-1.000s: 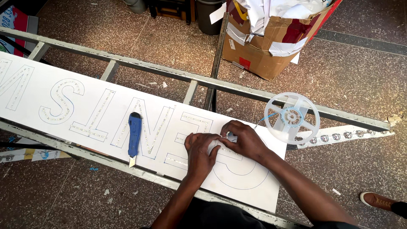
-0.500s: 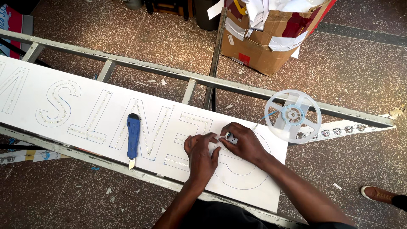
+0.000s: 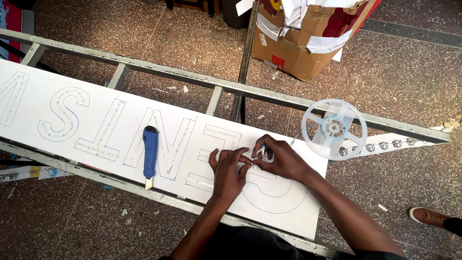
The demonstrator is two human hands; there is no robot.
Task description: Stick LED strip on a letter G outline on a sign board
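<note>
A long white board [image 3: 101,120] with outlined letters lies across a metal ladder frame [image 3: 168,74]. Thin light strips are stuck inside several of the letters. Both hands meet over the letter at the board's right part. My left hand [image 3: 227,171] pinches the end of a small light strip [image 3: 259,153] with its fingertips. My right hand [image 3: 281,159] grips the same strip from the other side. The strip runs off to a clear plastic reel [image 3: 334,129] standing just beyond the board's right end.
A blue utility knife [image 3: 150,154] lies on the board left of my hands, blade toward me. A torn cardboard box [image 3: 308,43] with paper scraps stands on the speckled floor behind. A brown shoe [image 3: 428,216] shows at the right edge.
The hands have stayed over the same letter; the fingers have shifted on the strip, and the left fingertips now pinch it against the right hand.
</note>
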